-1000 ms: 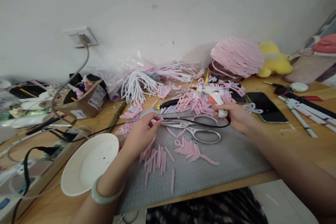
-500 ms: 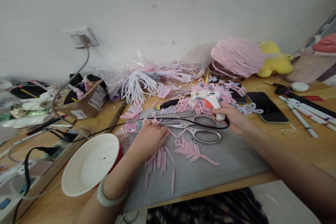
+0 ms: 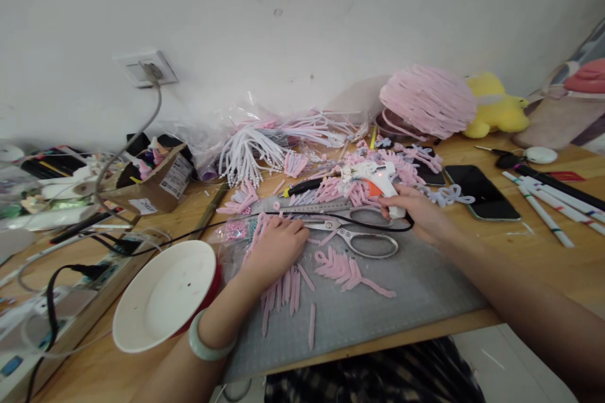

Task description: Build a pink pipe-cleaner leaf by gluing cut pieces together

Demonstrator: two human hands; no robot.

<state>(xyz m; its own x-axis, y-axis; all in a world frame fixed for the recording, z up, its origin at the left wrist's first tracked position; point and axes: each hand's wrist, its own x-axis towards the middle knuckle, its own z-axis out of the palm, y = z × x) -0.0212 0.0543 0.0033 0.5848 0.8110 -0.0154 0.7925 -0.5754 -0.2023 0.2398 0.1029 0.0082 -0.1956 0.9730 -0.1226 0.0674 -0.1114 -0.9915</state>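
Observation:
My right hand (image 3: 416,211) is closed around the handle of a white glue gun (image 3: 385,177) with an orange trigger. The gun's nozzle end lies over a heap of pink and lilac pieces. My left hand (image 3: 278,249) is palm down over the grey cutting mat (image 3: 378,315), fingers curled around a pink pipe cleaner piece (image 3: 256,236), which sticks out on the left side; its gripped part is hidden. Cut pink pipe cleaner pieces (image 3: 286,293) lie below that hand. A leaf-like pink pipe cleaner branch (image 3: 340,269) rests to its right. Large scissors (image 3: 368,242) lie between my hands.
A white bowl (image 3: 163,296) stands at the left, near a power strip (image 3: 70,315). Bead bags (image 3: 239,230) and a black cable (image 3: 198,230) lie beside my left hand. White pipe cleaners (image 3: 246,154) are at the back. A phone (image 3: 482,192) and markers (image 3: 543,211) lie right.
My left hand has shifted slightly right, and a longer pink strand now shows at its left side. My right hand and the glue gun stay almost where they were.

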